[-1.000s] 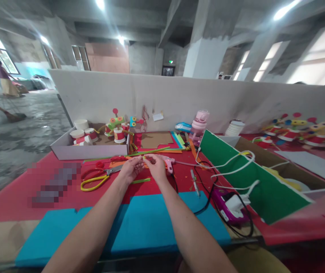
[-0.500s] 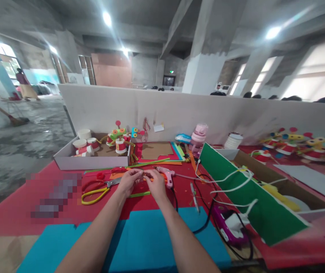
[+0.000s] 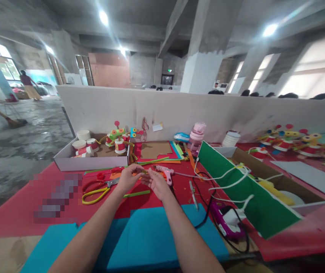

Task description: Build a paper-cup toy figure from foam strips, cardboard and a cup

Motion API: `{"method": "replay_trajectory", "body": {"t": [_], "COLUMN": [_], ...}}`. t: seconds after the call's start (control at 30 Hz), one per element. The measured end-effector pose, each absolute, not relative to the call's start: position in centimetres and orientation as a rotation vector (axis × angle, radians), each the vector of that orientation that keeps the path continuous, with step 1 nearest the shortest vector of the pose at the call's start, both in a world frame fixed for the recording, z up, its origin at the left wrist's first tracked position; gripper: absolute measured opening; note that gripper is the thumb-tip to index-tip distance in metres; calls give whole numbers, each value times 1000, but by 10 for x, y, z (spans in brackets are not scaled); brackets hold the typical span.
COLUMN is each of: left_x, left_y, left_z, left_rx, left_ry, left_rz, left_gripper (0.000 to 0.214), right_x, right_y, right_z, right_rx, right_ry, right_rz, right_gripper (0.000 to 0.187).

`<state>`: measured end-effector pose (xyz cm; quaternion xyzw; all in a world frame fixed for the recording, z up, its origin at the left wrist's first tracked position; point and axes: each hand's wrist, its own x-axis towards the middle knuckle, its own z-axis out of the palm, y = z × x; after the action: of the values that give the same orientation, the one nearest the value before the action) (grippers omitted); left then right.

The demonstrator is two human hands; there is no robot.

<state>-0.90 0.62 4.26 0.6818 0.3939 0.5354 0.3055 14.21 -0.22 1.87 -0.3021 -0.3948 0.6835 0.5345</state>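
Observation:
Between my two hands, over the red table, is a small folded strip banded dark and yellow, mostly covered by fingers. My left hand pinches its left end. The fingertips of my right hand close on its right end, the other fingers loosely curled. Just right of my right hand lies a pink glue gun. Yellow-handled scissors rest left of my left hand, and a green paper strip lies below the hands.
A white box holds paper cups and paper-cup figures. Right of me stand a green-sided box with white cables and a purple power strip. A pen lies beside black cable. Blue foam sheet covers the near edge.
My right hand has turned and its lower fingers have loosened, so more of the banded strip shows between the fingertips. The hands stay in nearly the same place.

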Motion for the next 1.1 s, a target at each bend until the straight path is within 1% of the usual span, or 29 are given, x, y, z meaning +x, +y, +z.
{"method": "replay_trajectory", "body": {"t": [0.1, 0.2, 0.27, 0.4, 0.5, 0.73, 0.83, 0.93, 1.0, 1.03, 1.1], "left_x": [-12, -17, -20, -23, -20, -13, -16, -24, -31, -34, -36], "left_y": [-1, -9, -11, -14, -16, -21, -22, -18, -8, -1, 18], "left_z": [57, 65, 64, 51, 44, 31, 23, 25, 36, 44, 64], "left_rx": [1954, 1955, 1833, 1379, 1156, 1044, 1024, 1178, 1446, 1635, 2115], "left_ry": [995, 941, 958, 964, 908, 873, 871, 959, 1132, 1255, 1492], "left_rz": [1374, 1315, 1310, 1285, 1236, 1182, 1187, 1185, 1165, 1143, 1070], "left_gripper": [18, 14, 19, 35, 37, 38, 38, 34, 27, 21, 12], "right_x": [139, 137, 138, 140, 139, 135, 136, 140, 144, 147, 153], "right_y": [-7, -8, -8, -10, -15, -16, -15, -20, -24, -27, -30], "right_z": [26, 28, 28, 26, 24, 6, 5, 9, 13, 14, 15], "right_rx": [-682, -729, -778, -792, -769, -819, -802, -831, -905, -947, -1028], "right_ry": [-957, -943, -954, -1097, -1246, -1433, -1447, -1402, -1365, -1354, -1348], "right_rz": [1636, 1567, 1464, 1235, 1156, 1028, 1057, 1057, 1006, 970, 883], "right_gripper": [40, 39, 39, 34, 28, 22, 23, 34, 44, 45, 37]}}
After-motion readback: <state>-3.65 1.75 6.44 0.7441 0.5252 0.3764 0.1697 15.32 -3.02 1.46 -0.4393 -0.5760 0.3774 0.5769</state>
